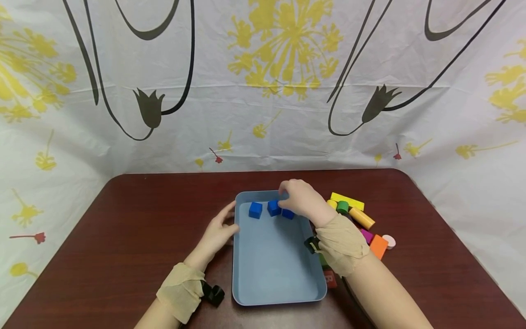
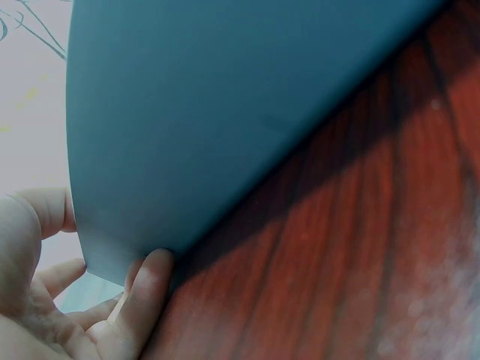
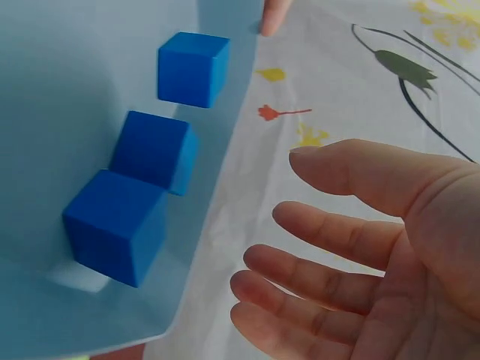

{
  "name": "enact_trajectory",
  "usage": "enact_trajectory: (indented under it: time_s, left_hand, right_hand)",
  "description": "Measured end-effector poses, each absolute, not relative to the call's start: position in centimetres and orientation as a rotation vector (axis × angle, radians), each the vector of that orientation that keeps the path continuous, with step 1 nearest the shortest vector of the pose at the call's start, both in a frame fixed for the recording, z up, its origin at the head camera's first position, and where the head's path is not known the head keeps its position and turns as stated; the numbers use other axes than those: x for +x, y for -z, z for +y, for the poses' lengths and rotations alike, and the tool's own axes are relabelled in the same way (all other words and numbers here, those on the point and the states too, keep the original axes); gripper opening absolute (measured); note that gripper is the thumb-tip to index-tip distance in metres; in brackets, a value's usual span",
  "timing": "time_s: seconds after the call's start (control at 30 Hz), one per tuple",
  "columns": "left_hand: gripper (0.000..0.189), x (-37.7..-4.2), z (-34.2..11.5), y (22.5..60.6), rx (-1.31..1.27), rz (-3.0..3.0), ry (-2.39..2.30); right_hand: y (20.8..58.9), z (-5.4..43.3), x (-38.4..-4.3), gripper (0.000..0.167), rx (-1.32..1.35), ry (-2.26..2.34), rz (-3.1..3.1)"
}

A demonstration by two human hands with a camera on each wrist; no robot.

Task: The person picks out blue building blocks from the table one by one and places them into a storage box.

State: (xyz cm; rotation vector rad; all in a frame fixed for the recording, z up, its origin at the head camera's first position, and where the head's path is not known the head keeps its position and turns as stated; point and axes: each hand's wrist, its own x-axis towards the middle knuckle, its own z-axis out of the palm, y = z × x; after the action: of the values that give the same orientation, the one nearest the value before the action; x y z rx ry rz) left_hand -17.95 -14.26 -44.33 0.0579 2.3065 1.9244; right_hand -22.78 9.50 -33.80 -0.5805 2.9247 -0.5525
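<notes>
A blue-grey tray point(image 1: 279, 256) lies on the table, with three blue cubes at its far end. In the head view the left cube point(image 1: 255, 210) stands apart, the middle cube point(image 1: 273, 208) is beside it, and the right cube point(image 1: 288, 214) is partly hidden by the right hand. My left hand point(image 1: 218, 230) holds the tray's far left edge, thumb at the rim and fingers along the outer wall point(image 2: 165, 150). Over the far right corner, my right hand point(image 1: 302, 198) has spread, slightly bent fingers with nothing between them. The right wrist view shows its fingertips apart from the near cube point(image 3: 116, 225).
To the tray's right lie several coloured blocks, among them a yellow bar point(image 1: 347, 201), a green cylinder point(image 1: 342, 207), an orange block point(image 1: 378, 246) and a white disc point(image 1: 388, 241). A red block point(image 1: 330, 278) is beside the tray's near right corner. A patterned curtain point(image 1: 263, 128) hangs behind the table.
</notes>
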Motion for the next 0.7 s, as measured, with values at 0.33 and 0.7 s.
enact_trajectory:
  time_s: [0.33,0.7]
  left_hand:
    - [0.075,-18.0,-14.3,44.3,0.057,2.315,-1.917]
    - [0.075,-18.0,-14.4,44.3,0.060,2.321,-1.909]
  right_hand:
    - [31.6,9.5,-21.8,0.028,-0.581,0.598,2.925]
    - [29.9,10.5,-20.6,0.027,-0.615,0.647,2.961]
